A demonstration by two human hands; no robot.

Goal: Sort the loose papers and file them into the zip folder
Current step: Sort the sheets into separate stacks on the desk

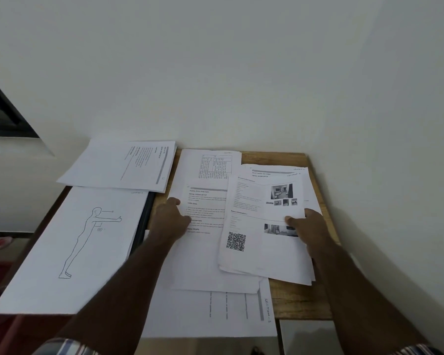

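Observation:
Loose printed papers cover a small wooden table (299,301). My right hand (309,226) pinches the right edge of a thin stack whose top sheet (259,226) carries photos and a QR code. My left hand (171,217) rests on the left edge of a text sheet (205,252) in the middle. At the left, a sheet with a standing-figure drawing (69,249) lies over a dark folder (145,216), of which only the right edge shows.
Another sheet of text (121,165) lies at the back left, hanging past the table edge. A sheet with a table on it (213,162) sits at the back centre. A ruled sheet (210,313) overhangs the front edge. A white wall stands close behind.

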